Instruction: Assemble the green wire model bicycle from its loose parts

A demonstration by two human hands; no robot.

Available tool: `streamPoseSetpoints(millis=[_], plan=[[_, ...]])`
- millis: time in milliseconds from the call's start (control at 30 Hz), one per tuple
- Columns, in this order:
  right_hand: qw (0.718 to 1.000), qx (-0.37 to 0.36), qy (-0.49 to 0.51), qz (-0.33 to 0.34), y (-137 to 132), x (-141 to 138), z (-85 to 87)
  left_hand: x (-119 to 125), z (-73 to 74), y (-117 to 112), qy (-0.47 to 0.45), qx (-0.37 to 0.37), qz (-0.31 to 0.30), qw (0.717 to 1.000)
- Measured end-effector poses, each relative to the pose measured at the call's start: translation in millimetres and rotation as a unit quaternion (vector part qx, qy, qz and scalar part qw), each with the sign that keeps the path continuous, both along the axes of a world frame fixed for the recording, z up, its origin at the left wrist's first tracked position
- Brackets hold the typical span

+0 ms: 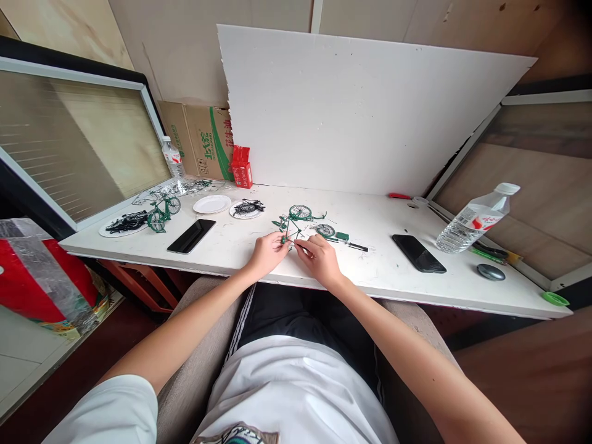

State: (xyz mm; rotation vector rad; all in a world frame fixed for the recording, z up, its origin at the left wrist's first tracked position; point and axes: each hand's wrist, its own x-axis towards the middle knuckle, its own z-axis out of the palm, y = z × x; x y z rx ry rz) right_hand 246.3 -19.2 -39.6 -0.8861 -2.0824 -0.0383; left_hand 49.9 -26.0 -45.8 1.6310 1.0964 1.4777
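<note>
Close to the table's front edge, a small dark-green model bicycle frame (294, 230) is between my hands. My left hand (269, 254) is closed, thumb and fingertips pinching the frame's near left end. Opposite it, my right hand (320, 256) is also closed, its fingertips pinched beside the frame; what they hold is too small to make out. Just beyond lie a spoked wheel with a green fender (300, 213) and a second wheel (325, 230). A small green box-shaped part (342, 236) and a black strip-like part (357, 246) lie to the right.
An assembled green model bicycle (163, 211) stands left, by a plate of black parts (107, 230). Further in are a phone (192, 235), a white plate (211, 204) and another parts plate (253, 214). On the right are a phone (419, 253), water bottle (476, 219) and mouse (491, 272).
</note>
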Motion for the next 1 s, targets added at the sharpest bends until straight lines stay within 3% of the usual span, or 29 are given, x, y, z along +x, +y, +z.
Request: streamPoseSetpoints(millis=[300, 567, 1000], plan=[[1.000, 0.018, -0.005, 0.009, -0.2, -0.1, 0.2, -0.9, 0.5, 0.4, -0.003, -0.010, -0.006, 1.000], [1.000, -0.001, 0.007, -0.025, -4.5, -1.7, 3.6, -0.2, -2.3, -1.6, 0.003, -0.013, -0.006, 1.000], [0.996, 0.037, -0.048, -0.073, -6.1, -6.3, 0.4, -0.9, -4.2, -4.3, 0.060, 0.039, -0.012, 0.997]])
